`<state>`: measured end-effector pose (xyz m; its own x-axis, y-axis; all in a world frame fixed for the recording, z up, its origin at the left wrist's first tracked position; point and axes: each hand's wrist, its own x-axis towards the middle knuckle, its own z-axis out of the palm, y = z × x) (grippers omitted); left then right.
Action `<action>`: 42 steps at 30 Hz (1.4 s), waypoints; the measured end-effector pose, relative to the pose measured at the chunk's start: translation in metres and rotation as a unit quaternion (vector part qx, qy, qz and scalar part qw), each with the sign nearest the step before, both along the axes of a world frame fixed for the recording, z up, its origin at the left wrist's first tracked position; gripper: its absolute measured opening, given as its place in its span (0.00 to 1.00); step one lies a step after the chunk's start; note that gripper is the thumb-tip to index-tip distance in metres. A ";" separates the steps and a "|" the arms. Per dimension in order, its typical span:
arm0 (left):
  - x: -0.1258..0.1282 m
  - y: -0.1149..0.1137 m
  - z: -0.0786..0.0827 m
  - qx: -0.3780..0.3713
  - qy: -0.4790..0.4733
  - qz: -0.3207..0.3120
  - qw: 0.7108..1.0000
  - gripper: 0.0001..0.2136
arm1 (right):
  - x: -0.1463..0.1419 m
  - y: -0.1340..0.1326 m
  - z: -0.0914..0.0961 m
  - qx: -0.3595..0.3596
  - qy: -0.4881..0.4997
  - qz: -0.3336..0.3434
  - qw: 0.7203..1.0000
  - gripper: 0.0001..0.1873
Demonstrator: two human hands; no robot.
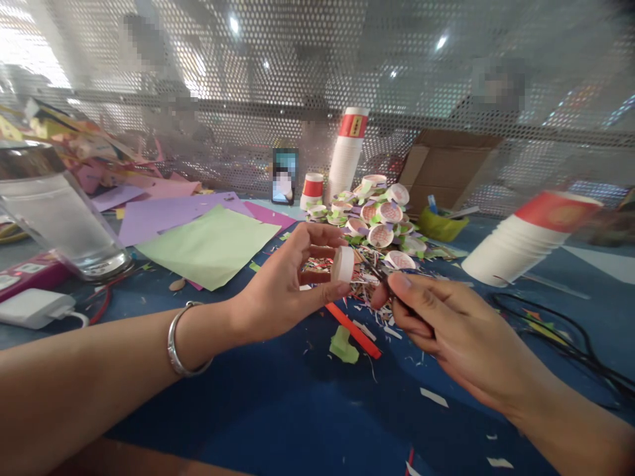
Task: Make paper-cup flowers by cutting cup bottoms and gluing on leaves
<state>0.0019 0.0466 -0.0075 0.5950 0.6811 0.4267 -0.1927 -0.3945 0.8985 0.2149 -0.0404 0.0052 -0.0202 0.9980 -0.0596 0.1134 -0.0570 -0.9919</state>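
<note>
Between the thumb and fingers of my left hand is a short round white piece, the cut-off bottom of a paper cup, tilted on its side. My right hand is closed around a slim dark tool, apparently scissors, with the tip pointing toward the cup bottom. Its handle is mostly covered by my fingers. Beneath my hands lie an orange-red stick and a folded green paper scrap. Just beyond, cup bottoms with green and purple paper bits form a heap over thin paper shreds.
Stacked paper cups stand behind the heap; another cup stack leans at right near black cables. Coloured paper sheets, a glass of water and a white charger are at left. A phone stands against the perforated screen.
</note>
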 end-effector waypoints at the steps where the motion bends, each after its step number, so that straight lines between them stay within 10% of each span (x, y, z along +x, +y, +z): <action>1: 0.000 0.001 -0.001 0.017 0.000 0.009 1.000 0.21 | 0.000 -0.001 0.000 -0.004 -0.013 0.013 1.000 0.27; 22: -0.003 -0.001 -0.001 0.127 0.045 0.036 0.990 0.20 | 0.001 0.000 -0.004 0.014 -0.152 0.037 0.988 0.33; 27: 0.001 -0.001 0.003 -0.076 0.002 -0.020 0.997 0.19 | -0.001 0.000 -0.003 0.014 -0.134 0.030 0.990 0.31; 32: 0.006 0.004 0.010 -0.337 -0.074 -0.049 0.937 0.10 | 0.001 0.001 -0.003 0.030 -0.065 -0.019 0.997 0.29; 42: 0.007 -0.009 0.014 -0.390 -0.036 -0.119 0.912 0.11 | -0.001 0.007 -0.009 0.104 -0.125 -0.076 0.984 0.20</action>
<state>0.0094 0.0375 0.0065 0.7556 0.6490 -0.0888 -0.2584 0.4199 0.8700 0.2140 -0.0331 -0.0037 0.1195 0.9795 0.1619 0.3615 0.1090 -0.9260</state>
